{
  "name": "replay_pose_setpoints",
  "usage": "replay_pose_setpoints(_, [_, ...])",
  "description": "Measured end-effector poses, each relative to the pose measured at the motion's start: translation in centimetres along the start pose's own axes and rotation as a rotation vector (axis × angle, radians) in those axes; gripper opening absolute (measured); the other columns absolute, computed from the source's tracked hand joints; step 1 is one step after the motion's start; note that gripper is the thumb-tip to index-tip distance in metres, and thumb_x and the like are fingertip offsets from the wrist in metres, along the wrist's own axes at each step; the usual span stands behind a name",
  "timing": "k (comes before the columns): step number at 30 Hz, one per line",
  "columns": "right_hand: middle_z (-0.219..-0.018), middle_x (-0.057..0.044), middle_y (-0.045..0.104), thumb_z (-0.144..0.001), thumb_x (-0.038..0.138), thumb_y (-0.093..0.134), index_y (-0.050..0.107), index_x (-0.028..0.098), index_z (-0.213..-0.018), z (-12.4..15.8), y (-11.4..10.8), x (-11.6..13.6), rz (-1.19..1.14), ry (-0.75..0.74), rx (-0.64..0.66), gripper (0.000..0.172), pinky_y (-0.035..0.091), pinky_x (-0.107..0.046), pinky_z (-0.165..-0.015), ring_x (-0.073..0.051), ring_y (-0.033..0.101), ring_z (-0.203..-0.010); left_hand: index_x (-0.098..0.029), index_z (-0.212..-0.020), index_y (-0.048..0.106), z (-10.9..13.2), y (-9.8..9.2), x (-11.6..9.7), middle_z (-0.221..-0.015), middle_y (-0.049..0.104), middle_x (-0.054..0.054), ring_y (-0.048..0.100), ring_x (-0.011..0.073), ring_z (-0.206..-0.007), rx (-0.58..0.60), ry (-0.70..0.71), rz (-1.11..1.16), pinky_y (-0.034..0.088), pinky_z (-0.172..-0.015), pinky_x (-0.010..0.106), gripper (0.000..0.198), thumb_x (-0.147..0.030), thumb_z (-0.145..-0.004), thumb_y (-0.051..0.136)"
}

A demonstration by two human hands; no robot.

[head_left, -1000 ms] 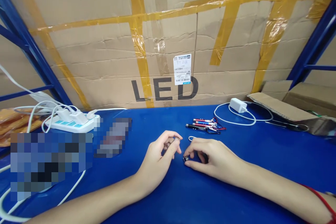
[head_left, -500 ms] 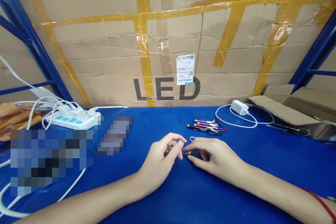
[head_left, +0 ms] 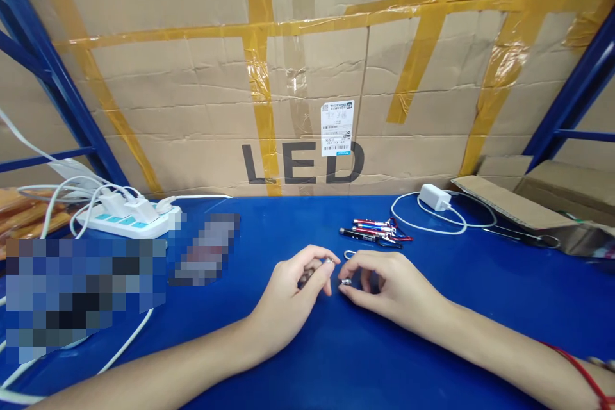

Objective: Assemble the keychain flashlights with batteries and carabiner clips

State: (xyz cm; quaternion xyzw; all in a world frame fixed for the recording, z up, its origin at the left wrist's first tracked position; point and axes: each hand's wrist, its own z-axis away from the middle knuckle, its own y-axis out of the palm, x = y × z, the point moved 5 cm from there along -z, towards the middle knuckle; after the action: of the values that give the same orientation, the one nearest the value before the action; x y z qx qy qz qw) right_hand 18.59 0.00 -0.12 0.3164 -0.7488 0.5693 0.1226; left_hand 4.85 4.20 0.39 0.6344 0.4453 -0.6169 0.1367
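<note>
While pinched by left fingers [head_left: 311,255], torch [head_left: 307,277] tip rightward; right fingers [head_left: 366,258] pinching metal piece [head_left: 344,282]

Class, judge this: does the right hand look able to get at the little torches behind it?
Probably yes. The torches lie just beyond the right hand with only bare table and a wire clip between, though it pinches a small metal part. The left hand, gripping a dark barrel, lies aside.
</note>
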Motion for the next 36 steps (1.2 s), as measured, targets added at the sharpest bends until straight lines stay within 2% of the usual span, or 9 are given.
replay_pose_setpoints(6, [-0.076, 0.002, 0.065, -0.077, 0.022, 0.059, 0.065, 0.021, -0.082, -0.1, -0.2, 0.1, -0.021, -0.012, -0.031, 0.007, 0.040, -0.017, -0.047, -0.007, 0.056, -0.052, -0.017, -0.094, 0.057, 0.0, 0.0, 0.0, -0.063, 0.055, -0.003, 0.045, 0.0096, -0.055, 0.013, 0.009, -0.006, 0.036, -0.056, 0.021, 0.020, -0.031, -0.091, 0.042])
replay_pose_setpoints(11, [-0.081, 0.001, 0.065, -0.075, 0.017, 0.060, 0.066, 0.021, -0.077, 0.0, -0.3, 0.3, -0.068, -0.044, -0.054, 0.007, 0.041, -0.017, -0.048, -0.006, 0.054, -0.052, -0.017, -0.093, 0.057, 0.0, 0.0, 0.0, -0.062, 0.054, -0.004, 0.045, 0.0094, -0.054, 0.013, 0.005, -0.001, 0.036, -0.056, 0.021, 0.019, -0.029, -0.090, 0.042])
replay_pose_setpoints(15, [-0.082, -0.001, 0.063, -0.074, 0.018, 0.061, 0.066, 0.019, -0.073, 0.0, -0.9, 0.5, -0.117, -0.045, -0.154, 0.005, 0.041, -0.018, -0.046, -0.006, 0.053, -0.050, -0.017, -0.093, 0.058, -0.1, 0.1, 0.0, -0.062, 0.054, -0.003, 0.045, 0.0097, -0.054, 0.021, 0.009, 0.000, 0.036, -0.055, 0.021, 0.019, -0.030, -0.090, 0.043])
replay_pose_setpoints(19, [-0.075, -0.002, 0.062, -0.073, 0.025, 0.062, 0.065, 0.017, -0.073, -0.2, -1.2, 0.6, -0.188, 0.031, -0.227, 0.008, 0.040, -0.019, -0.044, -0.006, 0.052, -0.047, -0.018, -0.094, 0.059, -0.1, 0.1, 0.0, -0.063, 0.055, -0.003, 0.048, 0.0103, -0.056, 0.024, 0.014, -0.028, 0.037, -0.056, 0.021, 0.019, -0.030, -0.089, 0.045])
replay_pose_setpoints(22, [-0.071, -0.001, 0.062, -0.074, 0.032, 0.063, 0.065, 0.017, -0.076, -0.2, -1.1, 0.1, -0.289, 0.130, -0.220, 0.014, 0.040, -0.019, -0.044, -0.007, 0.050, -0.046, -0.019, -0.094, 0.059, -0.1, 0.0, 0.0, -0.064, 0.056, -0.003, 0.049, 0.0106, -0.057, 0.024, 0.019, -0.047, 0.038, -0.056, 0.021, 0.018, -0.030, -0.088, 0.046])
replay_pose_setpoints(28, [-0.047, 0.003, 0.056, -0.070, 0.041, 0.067, 0.064, 0.016, -0.079, -0.2, -1.0, -0.9, -0.523, 0.375, -0.182, 0.027, 0.036, -0.018, -0.039, -0.009, 0.052, -0.042, -0.019, -0.096, 0.059, -0.1, 0.1, 0.3, -0.065, 0.057, -0.003, 0.053, 0.0112, -0.059, 0.016, -0.018, -0.056, 0.039, -0.056, 0.020, 0.016, -0.028, -0.084, 0.052])
replay_pose_setpoints(31, [-0.049, 0.001, 0.058, -0.064, 0.040, 0.071, 0.065, 0.014, -0.078, -0.3, -0.9, -1.1, -0.667, 0.456, -0.192, 0.030, 0.034, -0.017, -0.036, -0.009, 0.052, -0.043, -0.019, -0.095, 0.061, -0.1, 0.2, 0.2, -0.067, 0.059, -0.002, 0.054, 0.0116, -0.061, 0.027, -0.022, -0.067, 0.040, -0.057, 0.020, 0.017, -0.027, -0.083, 0.053])
replay_pose_setpoints(36, [-0.062, -0.002, 0.065, -0.061, 0.038, 0.074, 0.067, 0.013, -0.079, -0.4, -0.7, -1.1, -0.858, 0.458, -0.192, 0.031, 0.039, -0.017, -0.041, -0.012, 0.061, -0.058, -0.018, -0.093, 0.067, -0.2, 0.3, 0.0, -0.070, 0.063, 0.000, 0.055, 0.0125, -0.062, 0.050, 0.004, -0.101, 0.042, -0.059, 0.021, 0.021, -0.028, -0.086, 0.049])
